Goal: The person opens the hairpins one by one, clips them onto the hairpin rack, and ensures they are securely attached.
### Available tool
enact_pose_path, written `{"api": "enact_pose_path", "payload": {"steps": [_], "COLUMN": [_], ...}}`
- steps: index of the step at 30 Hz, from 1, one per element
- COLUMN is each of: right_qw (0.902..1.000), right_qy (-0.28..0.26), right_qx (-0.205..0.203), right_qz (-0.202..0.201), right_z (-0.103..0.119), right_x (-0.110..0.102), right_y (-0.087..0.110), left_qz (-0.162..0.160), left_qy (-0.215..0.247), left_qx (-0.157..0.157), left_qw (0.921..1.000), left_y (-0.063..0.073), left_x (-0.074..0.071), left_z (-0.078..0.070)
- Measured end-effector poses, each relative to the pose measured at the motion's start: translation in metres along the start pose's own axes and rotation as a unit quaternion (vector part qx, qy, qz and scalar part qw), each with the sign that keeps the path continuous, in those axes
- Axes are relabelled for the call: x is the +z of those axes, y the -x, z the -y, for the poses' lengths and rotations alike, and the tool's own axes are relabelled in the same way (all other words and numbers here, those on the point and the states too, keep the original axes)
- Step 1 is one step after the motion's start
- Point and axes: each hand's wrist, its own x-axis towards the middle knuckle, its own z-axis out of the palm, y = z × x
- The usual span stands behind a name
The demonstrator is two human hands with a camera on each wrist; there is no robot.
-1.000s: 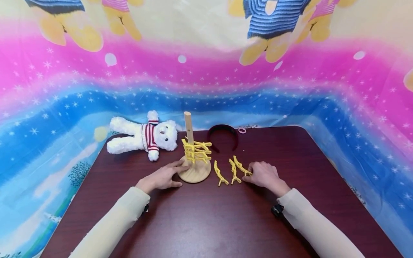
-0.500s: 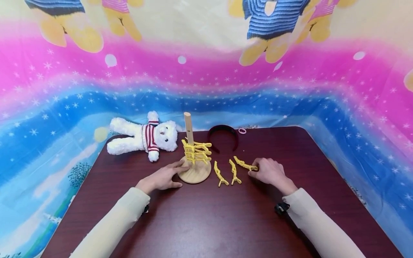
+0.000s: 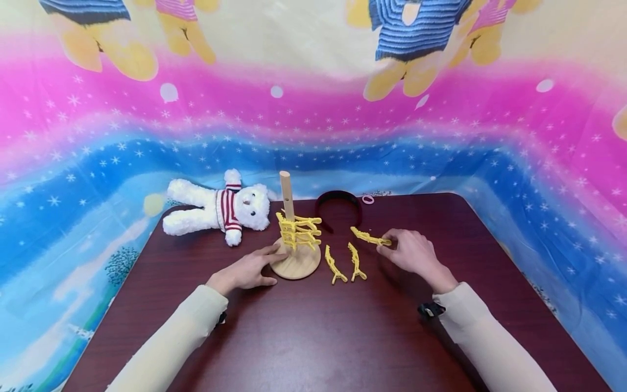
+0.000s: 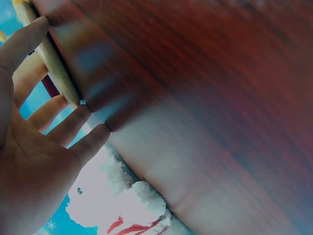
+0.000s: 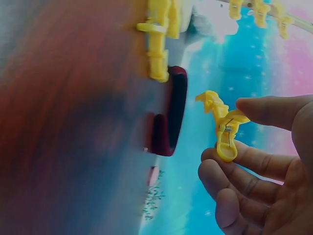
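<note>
In the head view my right hand (image 3: 413, 253) holds a yellow hair clip (image 3: 369, 237) up off the table, its toothed end pointing left. The right wrist view shows that clip (image 5: 226, 129) pinched at its spring end between thumb and fingers. My left hand (image 3: 247, 270) touches the left side of a wooden stand's round base (image 3: 300, 268) with fingers extended and spread. Several more yellow clips (image 3: 306, 233) are clipped on the stand's post (image 3: 287, 198), stacked one above another. Two loose yellow clips (image 3: 335, 265) lie side by side between the stand and my right hand.
A white teddy bear (image 3: 252, 207) in a striped sweater lies at the back left of the dark wooden table (image 3: 313, 337). Behind the loose clips are a dark red headband (image 3: 338, 194) and a small pink hair tie (image 3: 368, 200). A printed cloth (image 3: 313, 125) surrounds the table.
My right hand has taken hold of the rightmost loose clip, drawn it right and raised it off the table, turning it nearly level. The left hand stays at the base.
</note>
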Motion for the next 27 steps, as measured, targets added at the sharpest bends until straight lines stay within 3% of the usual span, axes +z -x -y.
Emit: {"api": "enact_pose_path", "payload": {"steps": [8, 15, 27], "right_qw": [0.9984, 0.9960, 0.9829], "right_qy": [-0.014, -0.027, -0.054], "right_qx": [-0.036, -0.067, -0.154], "right_qz": [-0.040, -0.053, -0.085], "right_z": [0.017, 0.035, 0.059], "right_x": [-0.016, -0.027, -0.042], "right_y": [-0.004, -0.008, -0.005], "left_qz": [0.009, 0.008, 0.001], "left_qy": [0.007, 0.005, 0.000], "left_qx": [-0.008, -0.006, -0.002], "left_qw": [0.9999, 0.9999, 1.0000], "left_y": [0.001, 0.001, 0.001], "left_x": [-0.001, 0.000, -0.001], "left_z": [-0.001, 0.001, 0.000]}}
